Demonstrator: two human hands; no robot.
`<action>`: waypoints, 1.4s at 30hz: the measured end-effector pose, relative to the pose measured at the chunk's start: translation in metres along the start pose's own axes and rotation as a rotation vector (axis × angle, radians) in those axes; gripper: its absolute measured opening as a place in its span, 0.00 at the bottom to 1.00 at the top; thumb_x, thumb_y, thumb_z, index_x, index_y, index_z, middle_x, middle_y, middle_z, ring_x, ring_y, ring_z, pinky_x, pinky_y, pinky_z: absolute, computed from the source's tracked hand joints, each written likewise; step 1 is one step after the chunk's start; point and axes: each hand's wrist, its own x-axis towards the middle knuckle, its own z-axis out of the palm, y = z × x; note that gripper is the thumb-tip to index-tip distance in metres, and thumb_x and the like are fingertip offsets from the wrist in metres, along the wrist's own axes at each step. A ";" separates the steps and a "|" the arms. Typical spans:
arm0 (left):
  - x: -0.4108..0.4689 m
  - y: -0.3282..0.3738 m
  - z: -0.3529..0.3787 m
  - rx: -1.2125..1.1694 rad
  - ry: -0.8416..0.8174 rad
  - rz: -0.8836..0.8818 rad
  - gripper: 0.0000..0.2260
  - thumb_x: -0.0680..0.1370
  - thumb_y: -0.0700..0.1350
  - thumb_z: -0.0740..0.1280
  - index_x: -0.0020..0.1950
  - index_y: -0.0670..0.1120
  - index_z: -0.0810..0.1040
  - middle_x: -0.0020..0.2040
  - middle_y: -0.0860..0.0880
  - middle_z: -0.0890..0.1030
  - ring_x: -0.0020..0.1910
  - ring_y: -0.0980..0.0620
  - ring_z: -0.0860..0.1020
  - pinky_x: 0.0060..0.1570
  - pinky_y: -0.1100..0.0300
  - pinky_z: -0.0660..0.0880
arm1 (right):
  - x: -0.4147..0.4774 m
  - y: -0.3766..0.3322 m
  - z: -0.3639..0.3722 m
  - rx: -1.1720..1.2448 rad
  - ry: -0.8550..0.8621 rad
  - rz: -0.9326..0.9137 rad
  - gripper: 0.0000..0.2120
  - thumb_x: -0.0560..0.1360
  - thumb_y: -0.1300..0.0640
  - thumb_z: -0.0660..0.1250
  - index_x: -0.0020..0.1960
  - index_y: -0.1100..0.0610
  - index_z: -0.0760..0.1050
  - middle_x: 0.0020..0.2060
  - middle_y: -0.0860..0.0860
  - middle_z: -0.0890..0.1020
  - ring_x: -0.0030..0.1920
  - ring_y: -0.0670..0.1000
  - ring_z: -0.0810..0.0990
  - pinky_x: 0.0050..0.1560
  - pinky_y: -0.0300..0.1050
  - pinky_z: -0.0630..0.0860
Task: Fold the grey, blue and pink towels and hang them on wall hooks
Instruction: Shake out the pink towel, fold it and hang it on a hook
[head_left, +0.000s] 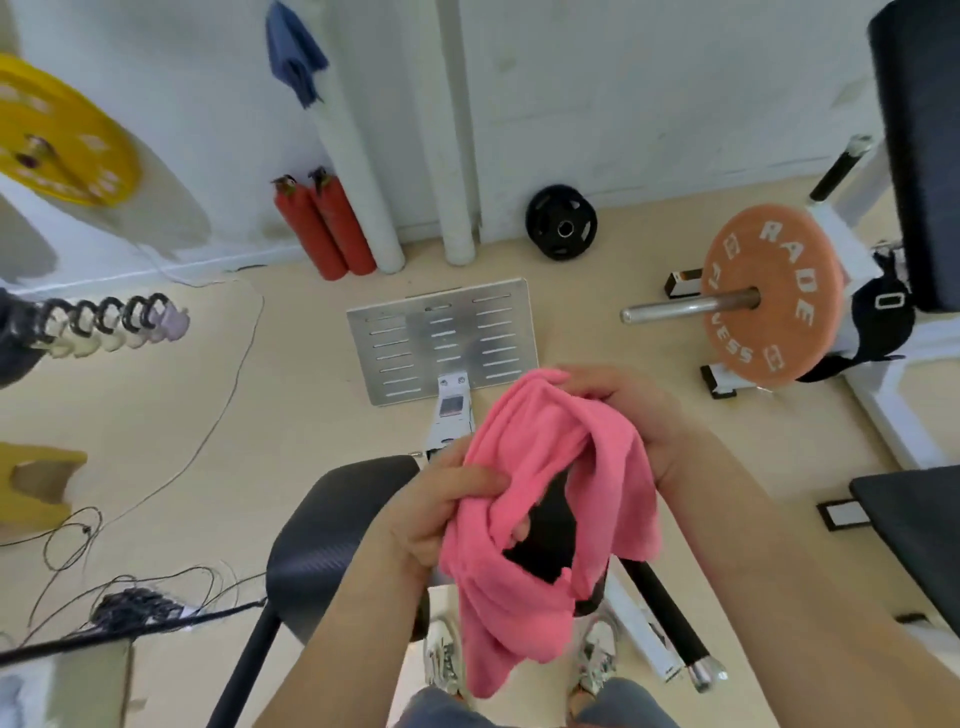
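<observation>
A crumpled pink towel (540, 499) hangs between both my hands at the lower middle of the head view. My left hand (441, 504) pinches its left edge, thumb on top. My right hand (639, 415) grips its upper right edge. The towel's loose end droops toward my shoes. A blue towel (293, 52) hangs on the white wall at the upper left. No grey towel is in view, and the hook under the blue towel is hidden.
A black padded seat (332, 535) sits under my left arm, with a metal footplate (441, 343) beyond it. Two red cylinders (324, 228) and white pipes (358, 182) stand by the wall. An orange weight plate (774, 296) on a bar is right; cables (156, 608) lie left.
</observation>
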 end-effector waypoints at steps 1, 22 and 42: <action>-0.014 0.012 -0.009 0.034 -0.054 0.005 0.18 0.69 0.33 0.72 0.57 0.34 0.72 0.38 0.35 0.80 0.32 0.43 0.82 0.33 0.54 0.81 | 0.006 -0.002 0.013 -0.054 0.030 -0.050 0.12 0.73 0.67 0.58 0.42 0.61 0.80 0.35 0.55 0.80 0.37 0.52 0.77 0.41 0.46 0.75; -0.125 0.165 -0.074 0.691 0.531 0.259 0.05 0.72 0.47 0.70 0.42 0.46 0.83 0.39 0.48 0.82 0.39 0.52 0.78 0.38 0.64 0.75 | 0.062 -0.013 0.097 -1.165 0.661 -0.580 0.19 0.63 0.78 0.54 0.33 0.57 0.74 0.32 0.51 0.77 0.37 0.49 0.74 0.36 0.35 0.68; -0.095 0.214 -0.034 1.186 0.362 0.306 0.14 0.66 0.26 0.73 0.38 0.46 0.81 0.39 0.47 0.84 0.40 0.53 0.81 0.41 0.64 0.76 | 0.109 -0.060 0.136 -0.549 -0.633 0.212 0.20 0.72 0.48 0.73 0.60 0.55 0.78 0.44 0.54 0.85 0.29 0.46 0.81 0.20 0.33 0.62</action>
